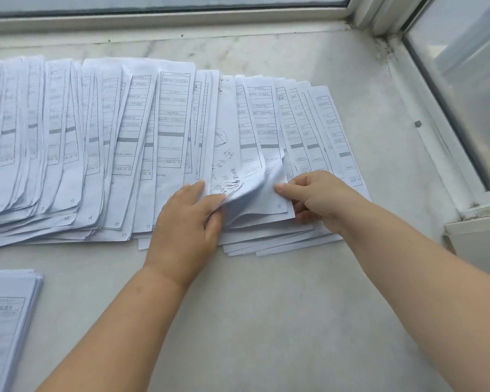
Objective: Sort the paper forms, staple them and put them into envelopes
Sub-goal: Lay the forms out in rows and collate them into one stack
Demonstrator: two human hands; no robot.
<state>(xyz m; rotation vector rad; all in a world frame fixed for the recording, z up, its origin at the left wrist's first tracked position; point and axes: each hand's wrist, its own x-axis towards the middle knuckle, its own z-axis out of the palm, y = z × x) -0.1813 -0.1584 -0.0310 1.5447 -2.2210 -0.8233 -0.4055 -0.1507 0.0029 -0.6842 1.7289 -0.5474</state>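
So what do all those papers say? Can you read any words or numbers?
Printed forms: text too small and blurred to read.
Lifted sheet: handwritten scribbles, not legible.
Bottom corners of the forms: handwritten numbers, not clear enough to quote.
Separate stack: heading blurred.

A pale marble sill [266,306] carries a long fan of overlapping paper forms [96,142] from 9 to 2 o'clock, and a separate stack [6,321] at 8 o'clock.

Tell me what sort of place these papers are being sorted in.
Probably a wide indoor window ledge used as a makeshift desk. A pale marble-like stone sill carries the fanned-out white printed forms, and white window frames with glass panes meet at the corner on the right. No office furniture shows.
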